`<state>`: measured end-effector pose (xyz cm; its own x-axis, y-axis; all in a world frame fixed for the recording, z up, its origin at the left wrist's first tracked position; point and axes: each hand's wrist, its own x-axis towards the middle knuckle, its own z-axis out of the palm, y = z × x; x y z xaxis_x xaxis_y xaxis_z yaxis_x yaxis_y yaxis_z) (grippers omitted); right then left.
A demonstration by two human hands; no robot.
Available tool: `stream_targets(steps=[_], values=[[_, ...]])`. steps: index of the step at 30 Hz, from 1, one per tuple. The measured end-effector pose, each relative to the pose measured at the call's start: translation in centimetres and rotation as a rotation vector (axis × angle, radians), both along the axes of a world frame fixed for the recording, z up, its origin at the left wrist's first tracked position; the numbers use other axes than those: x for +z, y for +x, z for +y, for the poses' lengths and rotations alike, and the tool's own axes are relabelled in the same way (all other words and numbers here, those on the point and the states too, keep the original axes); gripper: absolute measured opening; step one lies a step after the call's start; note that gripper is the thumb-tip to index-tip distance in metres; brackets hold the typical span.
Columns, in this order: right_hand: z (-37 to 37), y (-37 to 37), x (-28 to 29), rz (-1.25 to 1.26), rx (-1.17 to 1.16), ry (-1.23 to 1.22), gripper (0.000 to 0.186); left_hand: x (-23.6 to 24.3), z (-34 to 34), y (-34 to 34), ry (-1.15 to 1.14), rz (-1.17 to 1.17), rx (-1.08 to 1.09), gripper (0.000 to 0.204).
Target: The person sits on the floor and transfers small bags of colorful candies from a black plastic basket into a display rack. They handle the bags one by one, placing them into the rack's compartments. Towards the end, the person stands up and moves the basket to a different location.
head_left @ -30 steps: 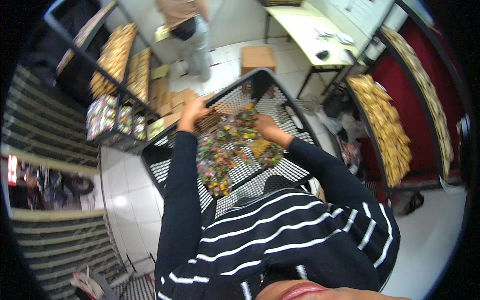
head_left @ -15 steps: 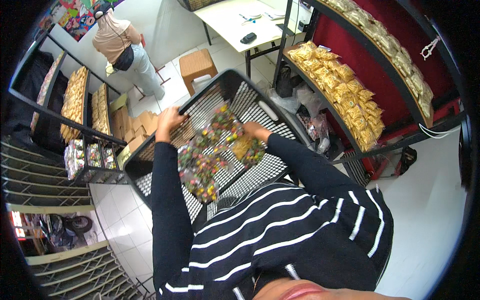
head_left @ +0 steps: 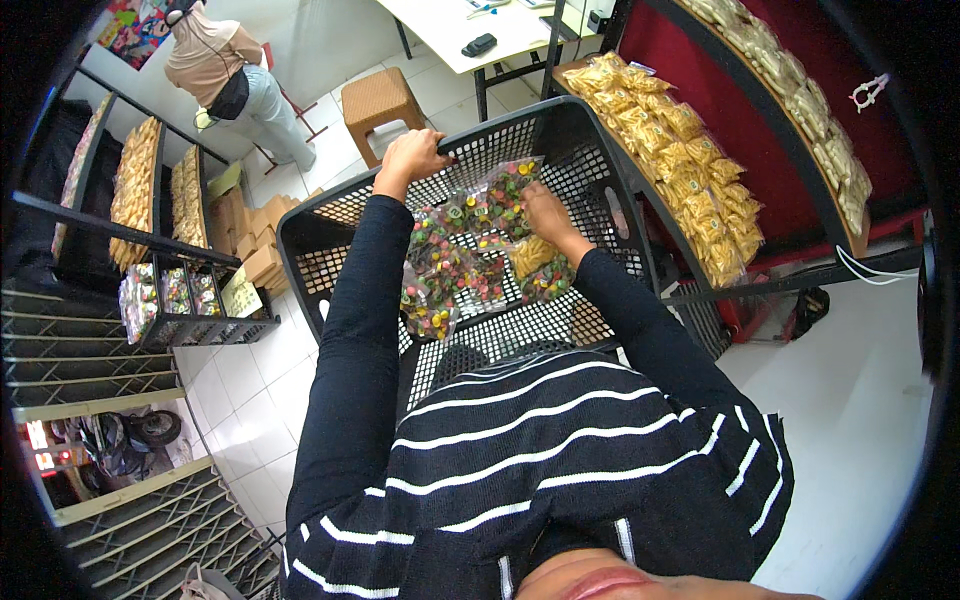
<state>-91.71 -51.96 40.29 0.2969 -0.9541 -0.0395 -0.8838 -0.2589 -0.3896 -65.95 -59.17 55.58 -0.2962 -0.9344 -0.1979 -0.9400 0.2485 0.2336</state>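
In front of me is a large black perforated plastic basket (head_left: 352, 195). My left hand (head_left: 412, 162) is closed around its far rim. Inside lie several clear packets of colourful sweets (head_left: 470, 275), red, green and yellow, covering the middle of the bottom. Among them, toward the right, sits one packet of yellow snacks (head_left: 531, 258). My right hand (head_left: 550, 218) reaches down into the basket, its fingers curled at the edge of an upper-right sweets packet (head_left: 512, 185). The fingertips are partly hidden there, just above the yellow packet.
Shelves of bagged yellow snacks (head_left: 665, 150) stand at right. A brown stool (head_left: 382, 105) and a pale table (head_left: 450, 30) are beyond the basket. At left are snack racks (head_left: 138, 190), a black crate (head_left: 190, 325) and cardboard boxes (head_left: 262, 250). Another person (head_left: 225, 70) stands far left.
The basket has turned and now sits squarer to me, shifted to the right. Both hands moved with it, the left still on the rim and the right still at the packets.
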Motion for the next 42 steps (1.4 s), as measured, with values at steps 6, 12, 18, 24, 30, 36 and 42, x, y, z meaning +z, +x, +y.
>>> stream_targets(steps=[6,12,18,24,30,36,42], values=[[3.3,0.9,-6.3,0.339,0.215,0.145,0.027,-2.2,-2.9,0.4,-0.001,0.014,-0.08,0.05],[2.8,1.9,-6.3,0.542,0.305,0.206,0.024,-2.2,-4.4,1.8,-0.003,0.034,-0.096,0.043],[0.9,2.2,-2.2,0.109,0.014,0.033,0.028,-2.5,-7.1,2.4,-0.017,0.067,-0.128,0.038],[0.5,0.6,7.2,-0.496,-0.341,0.27,0.052,-4.2,-9.6,1.5,-0.003,0.022,-0.171,0.04],[0.9,-4.7,12.6,-1.079,-0.523,0.128,0.07,-5.4,-12.3,-0.8,0.03,0.018,-0.22,0.036],[-2.2,-15.4,11.8,-1.622,-0.821,0.066,0.041,-4.4,-17.3,-2.9,-0.053,-0.019,-0.134,0.039],[-5.3,-26.8,7.8,-1.622,-1.201,-0.144,0.027,-5.7,-21.5,-3.1,0.01,0.024,-0.051,0.043]])
